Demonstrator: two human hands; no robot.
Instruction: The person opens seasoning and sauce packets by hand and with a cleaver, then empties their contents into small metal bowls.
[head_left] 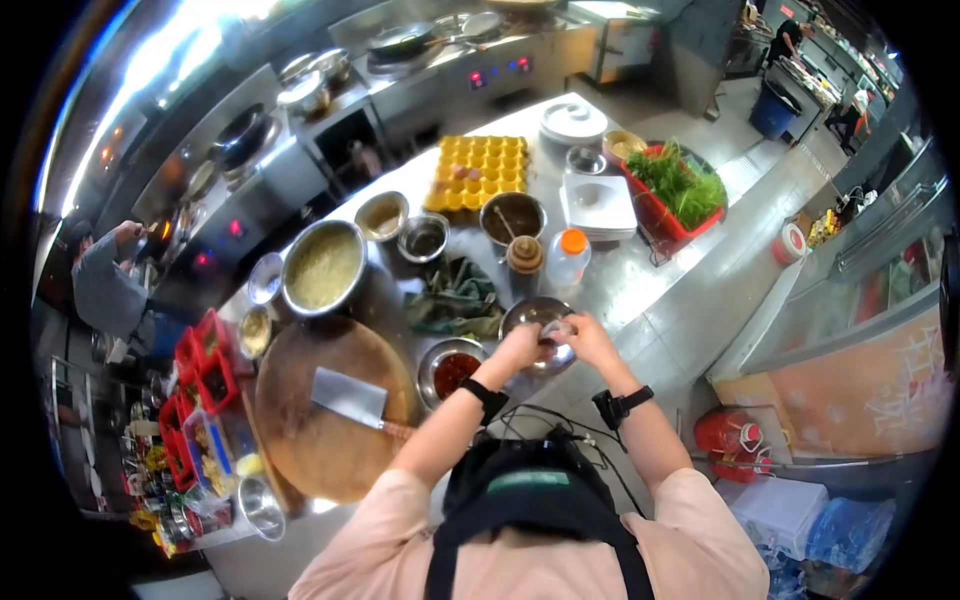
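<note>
My left hand (522, 346) and my right hand (588, 338) meet over a metal bowl (518, 314) near the table's front edge. Their fingers are closed round something small and pale, too small to make out. To the left is a second metal bowl (455, 371) with dark red contents. Behind the hands stand a clear bottle with an orange cap (569, 257) and a brown jar (524, 256). A dark green cloth (455, 297) lies crumpled to their left. A cleaver (348, 397) rests on a round wooden board (310, 450).
A yellow egg tray (476, 172), white plates (598, 204) and a red basket of greens (675, 190) stand farther back. At left are a large bowl of pale food (324, 267) and red containers (211, 338). Another person (108, 285) is at the far left.
</note>
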